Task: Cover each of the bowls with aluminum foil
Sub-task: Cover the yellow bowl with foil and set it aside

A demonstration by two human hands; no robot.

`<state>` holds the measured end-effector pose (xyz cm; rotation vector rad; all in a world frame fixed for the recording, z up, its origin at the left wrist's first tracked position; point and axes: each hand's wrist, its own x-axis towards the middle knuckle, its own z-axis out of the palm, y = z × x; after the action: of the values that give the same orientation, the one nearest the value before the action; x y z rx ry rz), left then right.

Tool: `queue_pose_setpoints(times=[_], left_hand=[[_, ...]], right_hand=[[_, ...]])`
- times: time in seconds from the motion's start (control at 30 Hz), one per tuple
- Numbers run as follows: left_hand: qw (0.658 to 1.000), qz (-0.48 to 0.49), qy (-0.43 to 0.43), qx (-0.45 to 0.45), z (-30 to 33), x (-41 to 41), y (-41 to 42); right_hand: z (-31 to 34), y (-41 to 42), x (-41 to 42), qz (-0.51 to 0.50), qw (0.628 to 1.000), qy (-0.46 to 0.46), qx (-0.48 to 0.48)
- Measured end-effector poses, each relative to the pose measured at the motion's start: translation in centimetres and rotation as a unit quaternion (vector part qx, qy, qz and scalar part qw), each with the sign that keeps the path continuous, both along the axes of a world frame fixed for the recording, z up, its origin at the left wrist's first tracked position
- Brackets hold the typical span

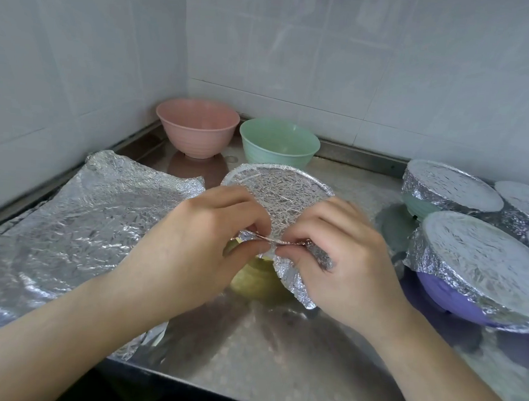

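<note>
Nearest, both forearms reach over the steel counter (277, 357). The left hand (197, 242) and the right hand (344, 256) meet at the near rim of a yellow bowl (254, 278), each pinching the folded edge of the foil sheet (282, 198) that lies over its mouth; the foil hangs down the bowl's right side under the right hand. To the left, loose crumpled foil sheets (77, 218) lie spread flat on the counter. To the right stand a purple bowl (447, 294) and, farther back, a green bowl (419, 208), both with foil wrapped over their tops; more foil-covered tops show at the right edge. Farthest, in the tiled corner, a pink bowl (196, 126) and a mint bowl (278, 141) stand uncovered, side by side.
</note>
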<state>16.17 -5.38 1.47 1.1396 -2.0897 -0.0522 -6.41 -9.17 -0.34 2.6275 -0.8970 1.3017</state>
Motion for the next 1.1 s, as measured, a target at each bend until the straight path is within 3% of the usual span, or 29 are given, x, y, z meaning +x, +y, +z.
queue_pose_setpoints(times=[0.53,1.1], left_hand=[[1.000,-0.015,-0.016,-0.006,0.4,-0.6,-1.2],[1.000,-0.001,-0.024,-0.008,0.4,-0.5,-1.2]], right_hand=[[0.4,-0.3,-1.5,0.009,0.999,-0.015,0.046],[0.3,-0.6,-1.6,-0.012,0.999,-0.027,0.028]])
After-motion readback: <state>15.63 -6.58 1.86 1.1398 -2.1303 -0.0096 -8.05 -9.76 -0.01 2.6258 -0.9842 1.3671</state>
